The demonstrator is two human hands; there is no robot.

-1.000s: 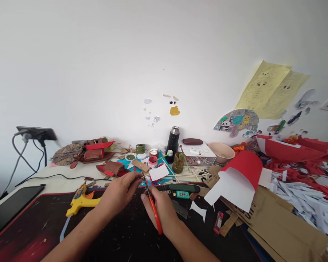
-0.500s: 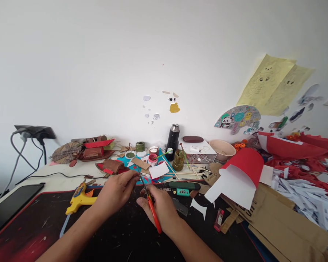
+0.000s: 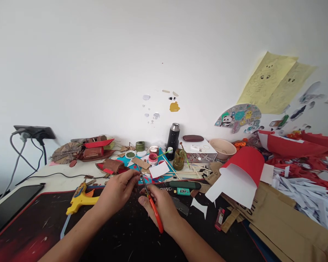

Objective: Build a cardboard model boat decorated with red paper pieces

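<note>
Orange-handled scissors (image 3: 155, 214) rest in my right hand (image 3: 164, 205), which is wrapped round the handles, with the blades pointing up and away from me. My left hand (image 3: 120, 189) is closed in a pinch beside the blade tips. Whatever its fingertips hold is too small to make out. Just beyond the hands lie a piece of brown cardboard (image 3: 141, 163) and a white paper piece (image 3: 159, 169) on a blue sheet. A small model boat (image 3: 113, 167) with a brown roof and red hull sits behind my left hand.
A yellow glue gun (image 3: 82, 199) lies left of my left forearm. Paint jars, a black flask (image 3: 174, 138) and a green utility knife (image 3: 184, 185) stand or lie ahead. On the right are a curled red paper sheet (image 3: 246, 163), flat cardboard (image 3: 287, 218) and heaped paper strips (image 3: 306, 196).
Both hands stay almost in place. The right hand and scissors have shifted very slightly to the right, and the camera view has moved a little.
</note>
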